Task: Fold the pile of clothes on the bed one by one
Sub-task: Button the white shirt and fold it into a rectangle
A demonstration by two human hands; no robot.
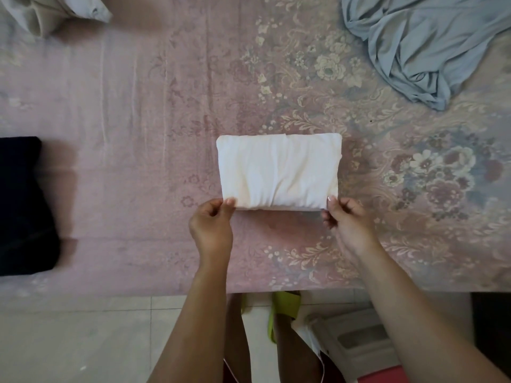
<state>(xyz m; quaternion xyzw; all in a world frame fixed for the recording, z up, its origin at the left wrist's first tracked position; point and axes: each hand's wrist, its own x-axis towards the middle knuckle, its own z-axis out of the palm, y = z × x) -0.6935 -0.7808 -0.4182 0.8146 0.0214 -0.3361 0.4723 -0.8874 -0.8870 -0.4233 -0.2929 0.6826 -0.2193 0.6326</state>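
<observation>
A: Largest first. What's the ground?

B: Bed [116, 111], pink floral cover, fills most of the view. Near edge runs across the lower part; pale tiled floor [69, 335] below it.

A: Clothes on it?

B: Three apart from the main item. Crumpled light blue garment [423, 48], unfolded, far right corner. Black folded garment [23, 205] at the left edge, partly cut off by the view. Pale grey-white cloth [52, 11] bunched at far left, only part showing.

A: And the piece in work?

B: White folded garment [279, 172], a neat rectangle, lying flat near the middle of the bed, well apart from the others. Near long edge faces the person.

A: Hands?

B: Left hand [211, 225] pinches the near left corner, thumb on top, fingers curled under. Right hand [347, 221] pinches the near right corner the same way. Both forearms reach in from below.

A: Anything smaller?

B: Green slipper [284, 305] on a foot at the bed's edge, on the floor.
</observation>
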